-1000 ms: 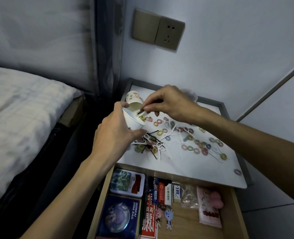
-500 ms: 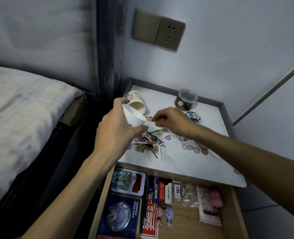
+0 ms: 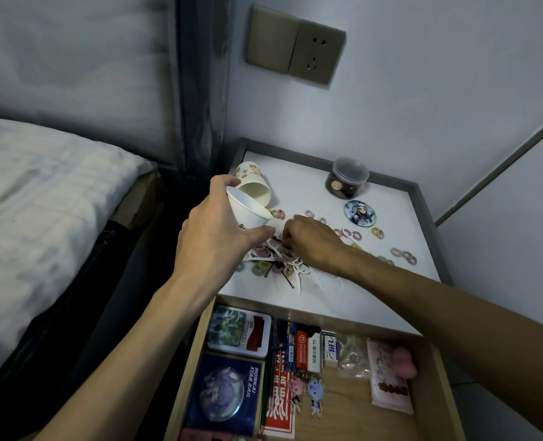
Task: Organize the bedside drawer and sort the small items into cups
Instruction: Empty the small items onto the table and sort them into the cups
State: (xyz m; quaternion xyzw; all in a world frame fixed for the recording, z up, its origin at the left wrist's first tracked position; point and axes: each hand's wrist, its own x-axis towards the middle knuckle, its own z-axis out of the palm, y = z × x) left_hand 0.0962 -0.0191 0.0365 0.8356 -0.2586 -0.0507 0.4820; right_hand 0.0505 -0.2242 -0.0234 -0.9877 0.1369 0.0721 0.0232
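The left hand (image 3: 214, 240) grips a tilted paper cup (image 3: 248, 211) above the nightstand top (image 3: 391, 281), while the right hand (image 3: 308, 241), fingers curled down, appears to pinch a hairpin from the mixed pile (image 3: 276, 262), which next needs lifting into the cup.

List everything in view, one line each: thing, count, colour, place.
paper cup: one, white, tilted in left hand
second cup: one, patterned, lying on nightstand, back left
hair ties: many, pastel, scattered on nightstand top
bobby pins: several, black, in front pile
floss picks: several, white, same pile
jar: one, clear, back of nightstand
badge: one, round, near jar
drawer: one, wooden, open, holding boxes and packets
wall socket: one, tan, wall
bed: one, white sheet, left
left hand: holding cup
right hand: on the pile
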